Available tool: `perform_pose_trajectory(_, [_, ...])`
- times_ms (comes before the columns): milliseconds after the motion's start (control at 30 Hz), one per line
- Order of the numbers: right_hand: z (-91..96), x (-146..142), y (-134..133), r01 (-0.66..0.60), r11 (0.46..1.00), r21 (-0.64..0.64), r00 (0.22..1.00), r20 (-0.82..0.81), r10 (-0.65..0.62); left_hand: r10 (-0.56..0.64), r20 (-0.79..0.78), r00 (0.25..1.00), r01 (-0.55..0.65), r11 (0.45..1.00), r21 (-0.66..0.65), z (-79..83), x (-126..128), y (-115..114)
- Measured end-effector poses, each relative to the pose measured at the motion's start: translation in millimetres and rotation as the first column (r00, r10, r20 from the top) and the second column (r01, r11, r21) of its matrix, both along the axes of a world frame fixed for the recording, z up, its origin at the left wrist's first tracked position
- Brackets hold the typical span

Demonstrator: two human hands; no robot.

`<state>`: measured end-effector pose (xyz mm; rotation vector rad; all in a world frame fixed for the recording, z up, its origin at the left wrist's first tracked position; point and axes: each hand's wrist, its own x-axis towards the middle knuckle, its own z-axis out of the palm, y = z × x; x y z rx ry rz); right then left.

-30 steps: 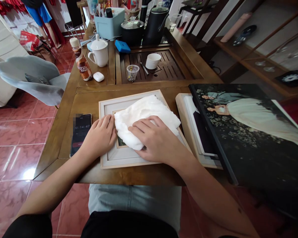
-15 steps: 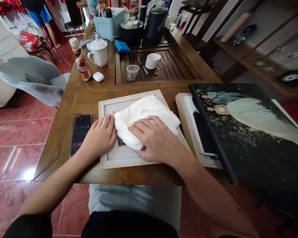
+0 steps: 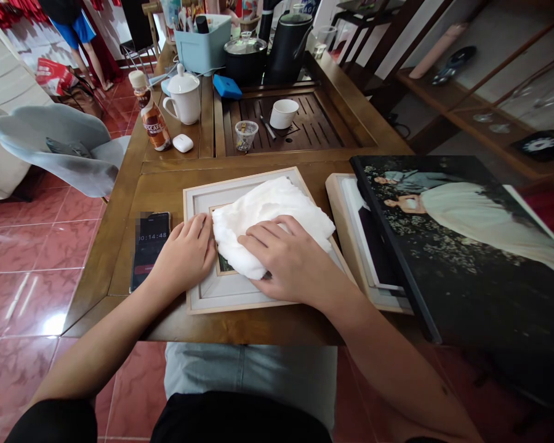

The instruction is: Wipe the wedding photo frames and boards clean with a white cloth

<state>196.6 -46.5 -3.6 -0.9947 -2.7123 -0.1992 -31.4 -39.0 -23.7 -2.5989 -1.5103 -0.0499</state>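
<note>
White cloth (image 3: 270,218) lies spread over a pale picture frame (image 3: 203,295) flat on the wooden surface (image 3: 166,178), seen from the head camera, the only view. The right hand (image 3: 293,261) lies palm down on the near part of the cloth, its grip spread flat with fingers (image 3: 258,237) pressing the fabric onto the glass, pinching nothing. The left hand (image 3: 184,255) rests flat on the frame's left border, its grip also spread, fingertips touching the cloth's left edge and steadying the frame. Judging by this, the step in hand is wiping the frame's face; the next move calls for sliding the cloth across the glass under even pressure while the left hand keeps the frame from shifting. A phone (image 3: 150,246) lies just beside the left hand. A second frame (image 3: 346,209) and a large dark canvas print (image 3: 461,246) sit to the right
</note>
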Motion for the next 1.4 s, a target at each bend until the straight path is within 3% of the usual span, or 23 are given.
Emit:
perform_pose_trajectory(1067, [0.9, -2.0, -2.8, -0.033, 0.996, -0.084, 0.998, -0.058, 0.028, 0.006, 0.033, 0.999, -0.005, 1.000, -0.013, 0.3, 0.4, -0.2])
perform_pose_trajectory(1400, [-2.3, -1.4, -1.5, 0.005, 1.000, -0.022, 0.999, -0.047, -0.006, 0.003, 0.021, 1.000, -0.003, 1.000, -0.010, 0.7, 0.0, -0.3])
